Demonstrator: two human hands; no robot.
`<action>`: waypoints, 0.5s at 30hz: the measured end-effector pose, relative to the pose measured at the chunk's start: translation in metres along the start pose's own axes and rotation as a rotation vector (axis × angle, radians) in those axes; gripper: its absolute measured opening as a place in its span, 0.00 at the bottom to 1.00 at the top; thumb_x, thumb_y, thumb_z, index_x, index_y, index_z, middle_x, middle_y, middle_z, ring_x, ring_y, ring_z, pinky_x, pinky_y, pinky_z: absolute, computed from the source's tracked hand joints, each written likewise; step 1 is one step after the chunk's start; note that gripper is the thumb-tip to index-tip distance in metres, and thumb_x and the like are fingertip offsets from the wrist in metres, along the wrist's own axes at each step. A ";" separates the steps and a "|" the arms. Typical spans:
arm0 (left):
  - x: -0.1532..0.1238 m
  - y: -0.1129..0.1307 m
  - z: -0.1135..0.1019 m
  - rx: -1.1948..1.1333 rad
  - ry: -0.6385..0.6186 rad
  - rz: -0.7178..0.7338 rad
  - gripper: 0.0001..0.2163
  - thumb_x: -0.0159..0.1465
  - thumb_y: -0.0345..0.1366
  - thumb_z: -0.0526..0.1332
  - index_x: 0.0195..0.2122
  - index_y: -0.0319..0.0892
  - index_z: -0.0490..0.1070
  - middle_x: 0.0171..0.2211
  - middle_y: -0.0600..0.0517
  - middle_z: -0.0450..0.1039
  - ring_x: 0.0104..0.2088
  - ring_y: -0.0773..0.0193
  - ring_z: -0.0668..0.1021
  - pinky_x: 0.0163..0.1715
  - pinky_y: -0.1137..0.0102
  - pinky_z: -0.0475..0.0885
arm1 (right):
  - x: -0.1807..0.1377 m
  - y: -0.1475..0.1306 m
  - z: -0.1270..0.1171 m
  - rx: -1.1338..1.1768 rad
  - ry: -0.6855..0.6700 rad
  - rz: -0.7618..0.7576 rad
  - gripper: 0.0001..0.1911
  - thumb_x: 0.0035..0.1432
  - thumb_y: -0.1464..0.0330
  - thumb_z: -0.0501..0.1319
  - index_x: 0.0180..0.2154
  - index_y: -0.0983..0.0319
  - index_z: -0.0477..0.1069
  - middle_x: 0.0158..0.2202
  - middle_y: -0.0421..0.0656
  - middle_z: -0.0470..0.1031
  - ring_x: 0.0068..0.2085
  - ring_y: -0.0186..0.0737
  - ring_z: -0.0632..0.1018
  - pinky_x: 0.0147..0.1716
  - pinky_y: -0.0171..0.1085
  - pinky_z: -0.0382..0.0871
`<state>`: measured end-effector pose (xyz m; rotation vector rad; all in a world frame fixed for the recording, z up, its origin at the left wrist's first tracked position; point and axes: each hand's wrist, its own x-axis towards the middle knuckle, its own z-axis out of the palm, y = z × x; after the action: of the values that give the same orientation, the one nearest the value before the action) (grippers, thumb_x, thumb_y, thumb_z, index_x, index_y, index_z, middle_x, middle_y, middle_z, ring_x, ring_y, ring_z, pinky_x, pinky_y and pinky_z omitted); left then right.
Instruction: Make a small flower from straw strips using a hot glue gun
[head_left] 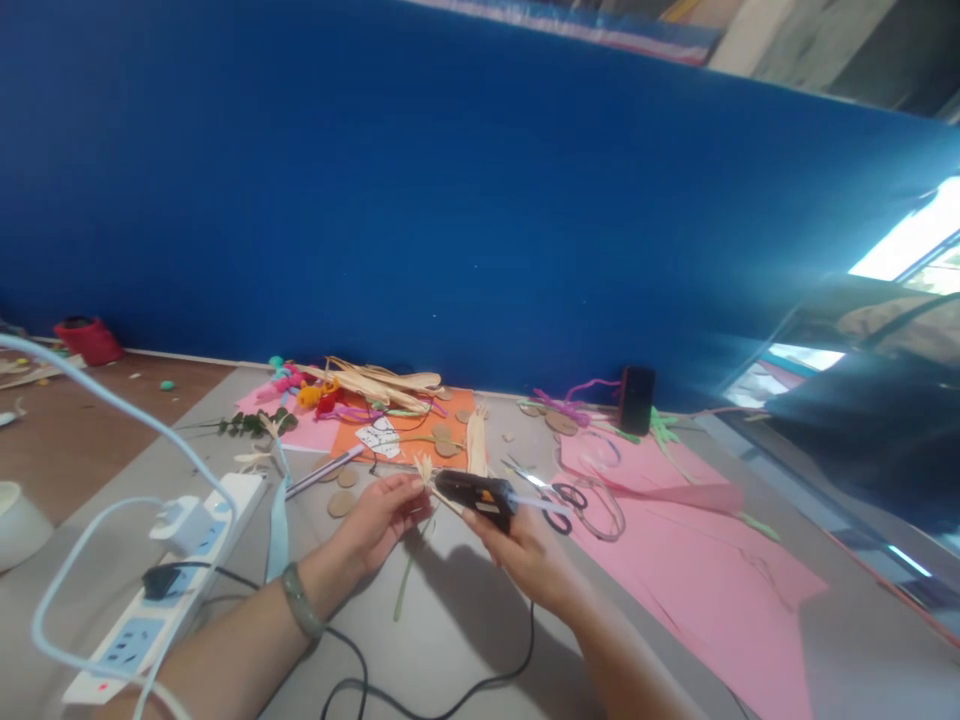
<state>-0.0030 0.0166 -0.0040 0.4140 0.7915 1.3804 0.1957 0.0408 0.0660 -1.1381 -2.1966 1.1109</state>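
My right hand point(517, 550) is wrapped round a black hot glue gun point(476, 492), with a whitish glue stick poking out of its back end. Its nozzle points left, close to the fingertips of my left hand point(390, 510). Those fingers pinch a small tuft of pale, dried-leaf strips point(425, 470). A thin green stem point(403, 590) hangs below, and I cannot make out whether it joins the tuft. To the right of the glue gun lie scissors point(562, 497) with dark handles.
A white power strip point(217, 520) with plugs and cables runs along the left. Dried strips point(382, 380) lie at the back on orange paper point(409, 445). Pink paper point(697, 580) covers the right side. A black phone-like object point(636, 400) leans against the blue partition point(450, 200).
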 end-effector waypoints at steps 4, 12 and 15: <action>0.000 -0.001 0.000 0.026 -0.008 -0.019 0.07 0.52 0.33 0.72 0.27 0.36 0.76 0.26 0.51 0.74 0.28 0.69 0.76 0.35 0.73 0.72 | 0.001 -0.001 0.000 -0.028 -0.008 -0.008 0.24 0.62 0.54 0.54 0.53 0.62 0.69 0.24 0.41 0.70 0.28 0.41 0.73 0.29 0.37 0.70; -0.002 0.001 0.001 0.034 0.002 -0.022 0.07 0.52 0.33 0.71 0.27 0.36 0.76 0.26 0.51 0.75 0.28 0.68 0.76 0.36 0.72 0.72 | 0.000 -0.002 -0.001 -0.057 0.003 -0.010 0.24 0.63 0.55 0.54 0.54 0.61 0.68 0.26 0.41 0.72 0.30 0.42 0.74 0.32 0.37 0.70; -0.002 0.000 -0.001 0.035 -0.009 -0.022 0.07 0.53 0.34 0.71 0.28 0.36 0.76 0.26 0.51 0.75 0.29 0.69 0.76 0.36 0.72 0.72 | 0.000 -0.003 -0.001 -0.065 0.014 -0.009 0.24 0.62 0.56 0.54 0.53 0.62 0.70 0.28 0.43 0.73 0.31 0.43 0.75 0.32 0.38 0.70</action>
<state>-0.0034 0.0149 -0.0039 0.4372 0.8117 1.3455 0.1950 0.0403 0.0686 -1.1584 -2.2392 1.0318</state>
